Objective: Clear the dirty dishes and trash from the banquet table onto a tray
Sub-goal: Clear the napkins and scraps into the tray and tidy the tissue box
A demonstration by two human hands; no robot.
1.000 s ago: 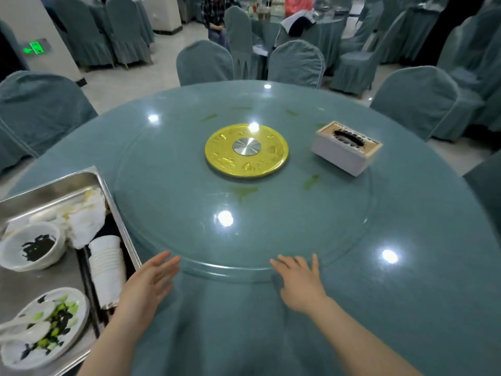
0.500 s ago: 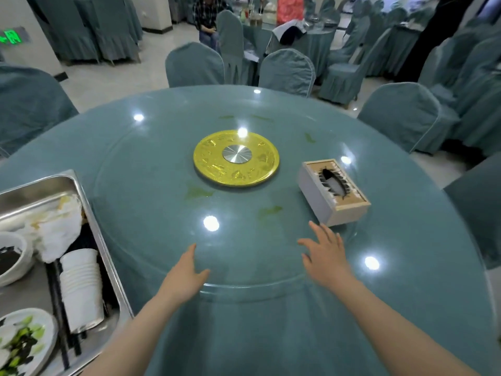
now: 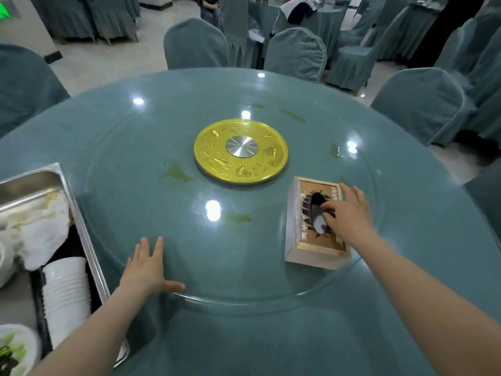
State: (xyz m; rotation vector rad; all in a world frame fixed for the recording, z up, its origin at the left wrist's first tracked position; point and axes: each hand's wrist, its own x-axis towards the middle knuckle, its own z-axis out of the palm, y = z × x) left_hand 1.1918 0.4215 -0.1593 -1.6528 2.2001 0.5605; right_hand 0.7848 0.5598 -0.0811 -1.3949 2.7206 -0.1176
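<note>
While left hand (image 3: 146, 270) lies flat, right hand (image 3: 349, 213) on tissue box (image 3: 314, 240)

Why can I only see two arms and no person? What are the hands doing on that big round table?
The camera sits on the person's head and looks down, so you see only their arms. There is one picture, taken from up there.

The left hand lies flat, fingers straight, on the glass turntable that covers the middle of the table. The right hand reaches onto a tissue box; its fingers are at the dark hole on top, where something white shows. Whether it pinches that is hard to tell.

A gold disc marks the middle. At the left stands a metal tray with stacked white cups, crumpled napkins and a dirty plate.
</note>
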